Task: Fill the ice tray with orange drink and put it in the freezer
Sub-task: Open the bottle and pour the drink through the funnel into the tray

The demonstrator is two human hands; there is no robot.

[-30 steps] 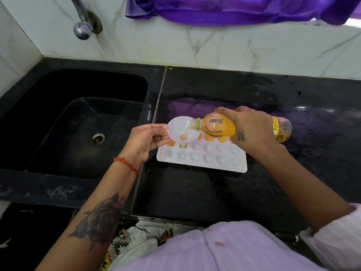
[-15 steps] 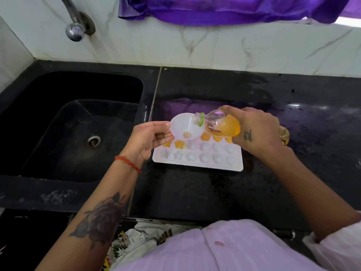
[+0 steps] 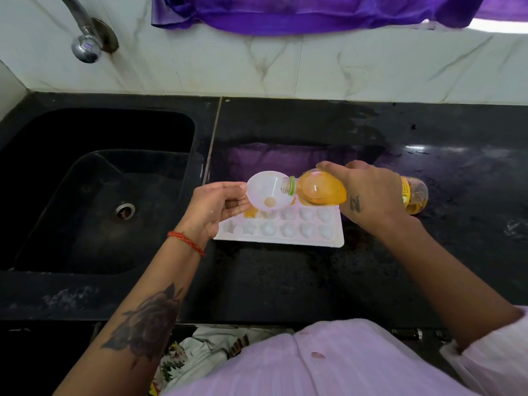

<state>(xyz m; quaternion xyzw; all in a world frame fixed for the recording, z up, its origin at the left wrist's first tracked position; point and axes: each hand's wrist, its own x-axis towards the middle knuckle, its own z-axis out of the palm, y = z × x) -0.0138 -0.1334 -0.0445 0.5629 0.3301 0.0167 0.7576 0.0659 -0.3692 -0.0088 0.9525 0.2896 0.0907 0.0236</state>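
Note:
A white ice tray [image 3: 288,231] lies on the black counter just right of the sink. Some far-row cells hold orange drink; the near cells look white. My left hand [image 3: 218,205] pinches a white funnel [image 3: 267,190] by its rim over the tray's far left part. My right hand [image 3: 371,194] grips a clear bottle of orange drink [image 3: 323,190], laid almost flat, its open neck with a green ring resting at the funnel's edge. The bottle's base sticks out past my right hand.
A black sink [image 3: 94,195] with a drain lies to the left, and a chrome tap [image 3: 85,44] juts from the marble wall above it. Purple cloth [image 3: 300,12] hangs along the top. The black counter [image 3: 285,281] runs toward me and to the right.
The bottle has tipped flatter again after lifting half a second ago. The funnel has stayed over the tray's far left part. The view has shifted slightly.

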